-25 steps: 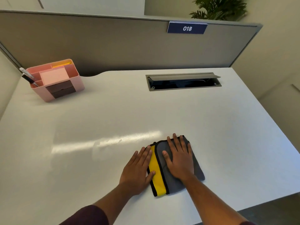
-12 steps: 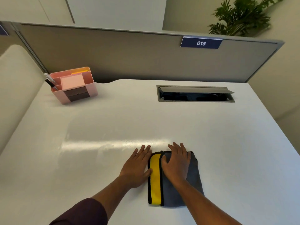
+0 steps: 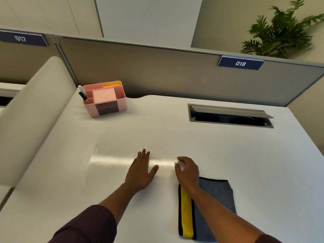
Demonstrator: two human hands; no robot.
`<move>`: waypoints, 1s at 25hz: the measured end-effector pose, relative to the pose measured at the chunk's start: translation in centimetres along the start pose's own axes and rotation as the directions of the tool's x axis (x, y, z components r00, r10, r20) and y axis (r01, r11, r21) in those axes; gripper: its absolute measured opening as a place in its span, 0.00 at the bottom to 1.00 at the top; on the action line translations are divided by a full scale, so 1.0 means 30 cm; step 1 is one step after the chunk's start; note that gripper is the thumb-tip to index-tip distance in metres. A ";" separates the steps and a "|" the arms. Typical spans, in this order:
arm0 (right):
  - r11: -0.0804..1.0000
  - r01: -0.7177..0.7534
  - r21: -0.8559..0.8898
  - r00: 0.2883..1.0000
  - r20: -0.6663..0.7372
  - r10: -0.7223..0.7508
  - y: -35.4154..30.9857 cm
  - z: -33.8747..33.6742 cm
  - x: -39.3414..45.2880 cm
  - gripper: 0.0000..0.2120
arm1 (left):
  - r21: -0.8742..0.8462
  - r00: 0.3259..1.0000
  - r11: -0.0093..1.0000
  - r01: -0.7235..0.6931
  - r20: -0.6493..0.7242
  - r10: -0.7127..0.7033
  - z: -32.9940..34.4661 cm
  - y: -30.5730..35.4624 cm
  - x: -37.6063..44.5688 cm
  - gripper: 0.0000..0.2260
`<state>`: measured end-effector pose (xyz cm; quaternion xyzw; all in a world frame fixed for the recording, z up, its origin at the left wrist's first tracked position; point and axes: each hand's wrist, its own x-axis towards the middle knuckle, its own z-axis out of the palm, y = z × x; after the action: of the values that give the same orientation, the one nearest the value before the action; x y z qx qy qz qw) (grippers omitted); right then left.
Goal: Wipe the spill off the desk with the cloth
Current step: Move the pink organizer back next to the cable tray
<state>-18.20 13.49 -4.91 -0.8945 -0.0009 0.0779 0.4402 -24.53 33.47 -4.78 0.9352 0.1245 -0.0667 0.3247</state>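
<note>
A folded grey cloth [image 3: 218, 199] with a yellow, black-edged strip lies flat on the white desk [image 3: 228, 151] near its front edge. My right hand [image 3: 186, 171] hovers just beyond the cloth's far left corner, fingers curled loosely with nothing in them; its forearm crosses over the cloth. My left hand [image 3: 141, 171] rests flat on the desk to the left of the cloth, fingers spread. A bright streak of glare runs across the desk by both hands. I cannot make out any spill on the surface.
A pink desk organiser [image 3: 105, 99] with pens stands at the back left. An open cable hatch [image 3: 229, 116] is set into the desk at the back right. A grey partition [image 3: 157, 76] closes off the back, and a cream divider [image 3: 33, 109] the left.
Both hands have come off the cloth and moved forward onto the bare desk. The cloth stays flat near the front edge. The camera has tilted up and to the left.
</note>
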 end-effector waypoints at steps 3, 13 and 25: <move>0.999 -0.047 0.026 0.999 0.018 0.046 -0.076 0.054 0.068 0.12 | -0.038 0.993 0.994 0.100 -0.059 -0.102 -0.110 -0.080 0.045 0.42; 0.995 0.090 -0.052 0.985 0.151 -0.081 -0.418 0.337 0.371 0.11 | -0.313 0.879 0.881 0.354 -0.210 -0.428 -0.491 -0.419 0.297 0.37; 0.969 -0.198 0.144 0.943 0.299 0.148 -0.957 0.686 0.746 0.27 | -0.757 0.804 0.556 0.343 -0.069 -0.590 -0.817 -0.629 0.695 0.40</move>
<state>2.94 48.85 2.27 -0.8288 0.0211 0.2449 0.5026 -8.64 67.03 -1.09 0.6626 0.4372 0.0524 0.6058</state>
